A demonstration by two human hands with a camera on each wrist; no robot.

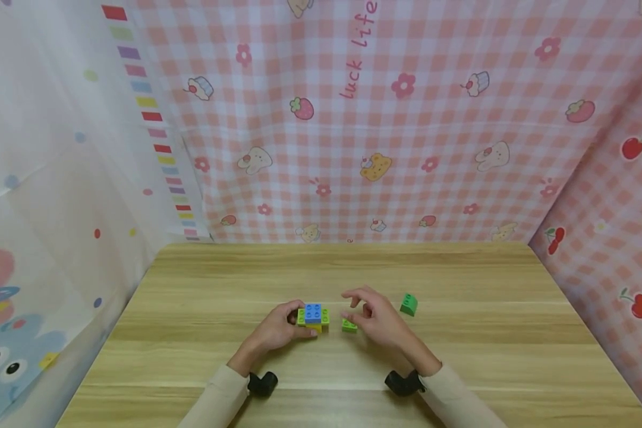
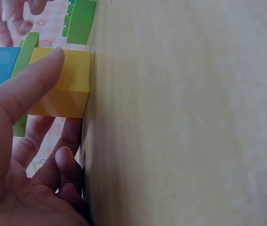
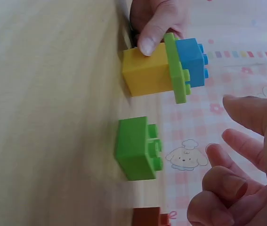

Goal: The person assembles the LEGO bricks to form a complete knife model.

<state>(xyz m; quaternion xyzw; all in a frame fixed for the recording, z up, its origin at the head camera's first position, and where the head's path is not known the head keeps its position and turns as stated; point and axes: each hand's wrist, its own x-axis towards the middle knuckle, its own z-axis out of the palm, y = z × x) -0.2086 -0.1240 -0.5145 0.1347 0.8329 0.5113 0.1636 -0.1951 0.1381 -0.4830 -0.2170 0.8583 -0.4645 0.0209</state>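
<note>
My left hand [image 1: 278,326] grips a small stack of toy building bricks, with its thumb against the yellow brick [image 2: 62,84] at the bottom. A flat lime-green plate [image 3: 174,70] lies over the yellow brick, and a blue brick [image 1: 312,312] tops the stack. Just right of the stack, a light green brick [image 3: 135,149] stands on the table, studs up. Above that brick hovers my right hand [image 1: 377,318], thumb and forefinger spread apart and other fingers bent, holding nothing; the right wrist view shows it apart from the brick.
A darker green brick with a curved side [image 1: 408,304] lies beyond the right hand on the wooden table [image 1: 219,279]. At the lower edge of the right wrist view, a reddish-brown brick [image 3: 146,217] is partly visible. Patterned cloth [image 1: 433,131] hangs behind the table and along its sides.
</note>
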